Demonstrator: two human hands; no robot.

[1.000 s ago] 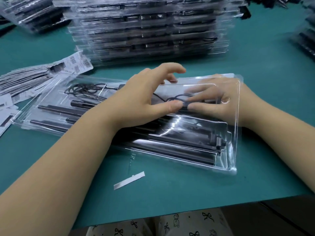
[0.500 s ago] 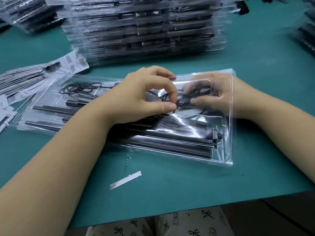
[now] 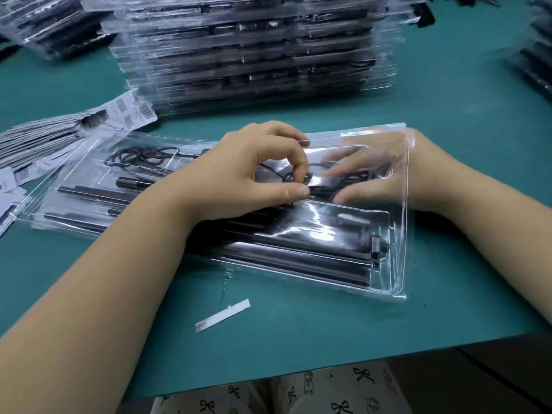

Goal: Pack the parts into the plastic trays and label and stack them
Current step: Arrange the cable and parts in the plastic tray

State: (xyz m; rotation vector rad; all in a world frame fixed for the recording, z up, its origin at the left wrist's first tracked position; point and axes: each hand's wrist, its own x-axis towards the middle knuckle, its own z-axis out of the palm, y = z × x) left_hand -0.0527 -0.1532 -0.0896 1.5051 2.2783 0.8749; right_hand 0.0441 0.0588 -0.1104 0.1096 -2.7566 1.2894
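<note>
A clear plastic tray (image 3: 403,234) lies in front of me with long black rods (image 3: 298,253) along its near side. In its far compartment lies a coiled black cord (image 3: 321,191). My left hand (image 3: 248,177) pinches this cord between thumb and forefinger. My right hand (image 3: 379,174) is under the tray's clear cover, blurred, with thumb and fingers closing on the same cord from the right. A second tray (image 3: 71,186) with rods and a coiled cord lies to the left, partly under my left forearm.
A tall stack of packed trays (image 3: 254,55) stands behind, with more stacks at the far left (image 3: 53,31) and right edge (image 3: 537,55). A fan of barcode labels (image 3: 44,135) lies at the left. A white paper strip (image 3: 222,315) lies near the table's front edge.
My left forefinger has curled down from a spread pose into a pinch on the cord. My right fingers have shifted along the cord under the cover.
</note>
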